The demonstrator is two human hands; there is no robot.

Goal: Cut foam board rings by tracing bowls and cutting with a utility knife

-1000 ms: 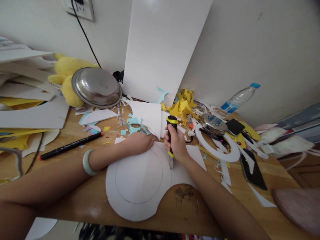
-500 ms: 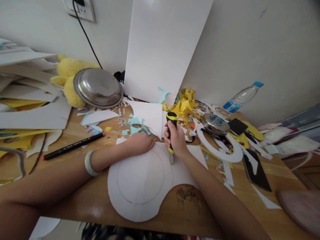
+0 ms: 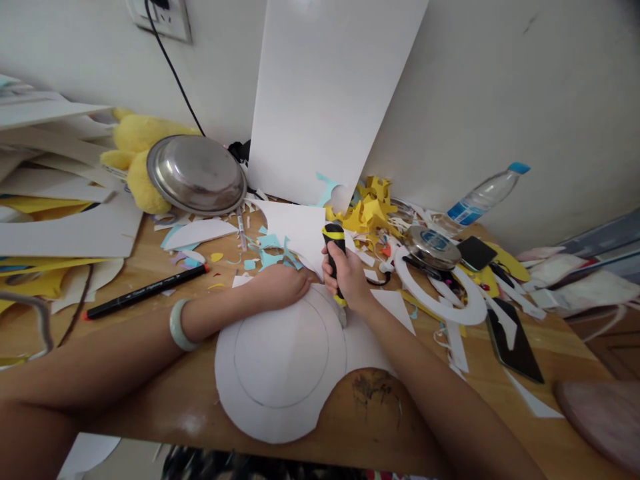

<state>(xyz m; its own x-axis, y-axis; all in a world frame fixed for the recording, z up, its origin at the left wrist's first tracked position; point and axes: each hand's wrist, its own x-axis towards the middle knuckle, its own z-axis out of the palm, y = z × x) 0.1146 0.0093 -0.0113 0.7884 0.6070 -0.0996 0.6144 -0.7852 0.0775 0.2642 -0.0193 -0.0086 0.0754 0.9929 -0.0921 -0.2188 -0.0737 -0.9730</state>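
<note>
A white sheet of board lies on the table, with a drawn circle inside a rounded outline. My left hand presses down on its upper part, palm down, with the fingers close together and partly out of sight. My right hand is closed around a black-and-yellow utility knife. The knife stands nearly upright with its blade touching the board beside the curved pencil line. A rounded cutout at the board's lower right bares the marked tabletop.
Behind the hands lie blue scraps and yellow scraps. A black marker and a metal bowl are on the left. To the right are a white ring, a round tin, a phone and a bottle.
The knife's handle top has tipped slightly to the left along with my right hand. The blade stays at about the same spot; my left hand and the board have not moved.
</note>
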